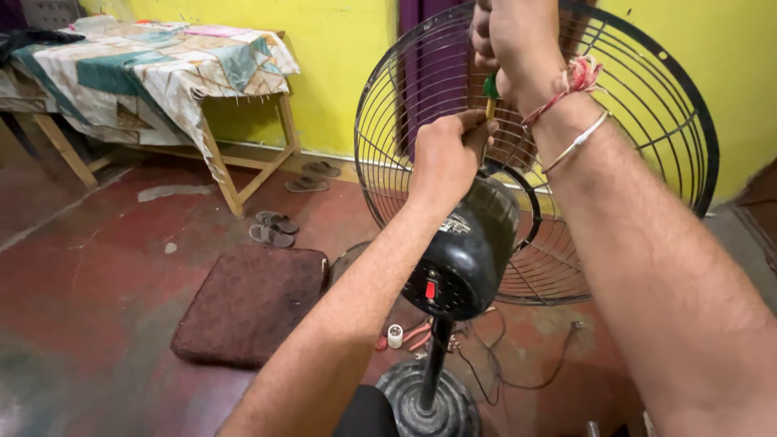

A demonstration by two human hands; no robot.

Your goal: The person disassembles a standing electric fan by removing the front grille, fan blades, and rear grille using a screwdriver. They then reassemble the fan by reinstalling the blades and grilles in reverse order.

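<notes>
A black pedestal fan stands in front of me, its motor housing (465,251) seen from behind with a red switch on it. The round wire rear guard (647,121) is fixed around the motor. My left hand (443,158) is closed at the top of the motor, touching the shaft of a screwdriver. My right hand (514,48) grips the screwdriver's green and yellow handle (490,93) from above, in front of the guard. A red thread and a metal bangle circle my right wrist. The screwdriver tip is hidden behind my left hand.
The fan's round base (421,400) sits on a red floor, with pliers (413,336), a small white part (394,335) and a loose black wire (518,368) beside it. A brown mat (251,303) lies left. Sandals (271,229) and a cloth-covered wooden table (162,73) stand by the yellow wall.
</notes>
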